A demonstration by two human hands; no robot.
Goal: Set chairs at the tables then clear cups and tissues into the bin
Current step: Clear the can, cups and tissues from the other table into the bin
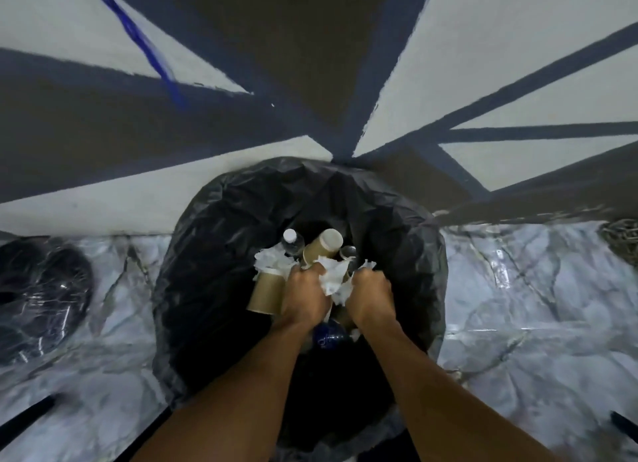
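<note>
forearms reach down into the bin (214, 220). our left hand (305, 297) and right hand (371, 296) both clutch crumpled tissues (333, 282) over its middle. brown paper cups (322, 247) and a bottle (291, 240) lie beyond, inside the black liner, against the painted wall (518, 47).

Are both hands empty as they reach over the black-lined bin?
No, the left hand and right hand both clutch crumpled white tissue above the black-bag-lined bin, beside brown paper cups.
</note>
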